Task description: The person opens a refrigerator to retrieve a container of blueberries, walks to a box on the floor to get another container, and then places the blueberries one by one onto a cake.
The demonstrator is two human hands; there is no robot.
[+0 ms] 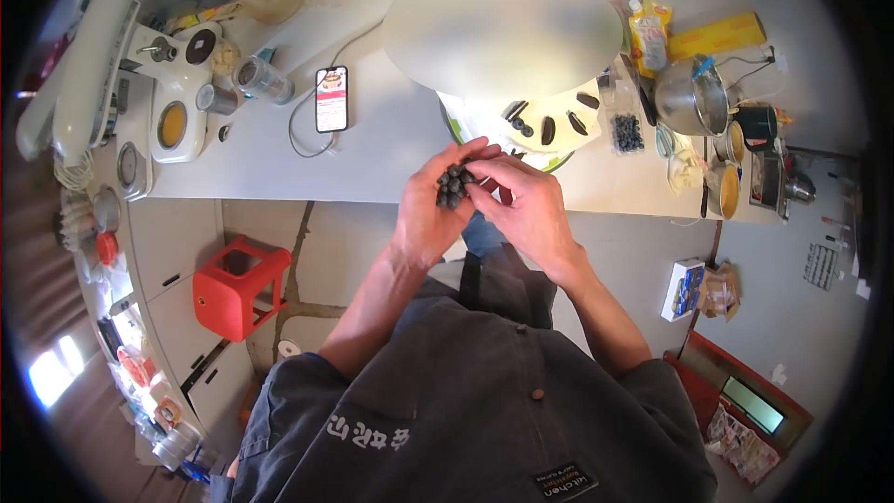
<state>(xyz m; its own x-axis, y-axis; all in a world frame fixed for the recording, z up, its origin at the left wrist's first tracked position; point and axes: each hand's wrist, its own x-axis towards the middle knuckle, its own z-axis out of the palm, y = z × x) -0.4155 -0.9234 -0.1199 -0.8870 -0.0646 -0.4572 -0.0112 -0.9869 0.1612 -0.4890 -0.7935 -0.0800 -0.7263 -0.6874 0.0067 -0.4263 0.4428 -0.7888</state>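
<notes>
In the head view, the left hand (430,212) is cupped and closed around a small heap of dark berries (453,185), held just off the near edge of the white surface (391,135). The right hand (528,207) meets the heap, its fingers (485,168) pinched on the topmost berries. A cream-topped cake (563,135) sits just beyond the hands, and a phone (331,99) lies further left.

berries (453,186) before the cake (549,126); phone (331,98) left of it on the counter (391,154); stool (240,287) on the floor.
</notes>
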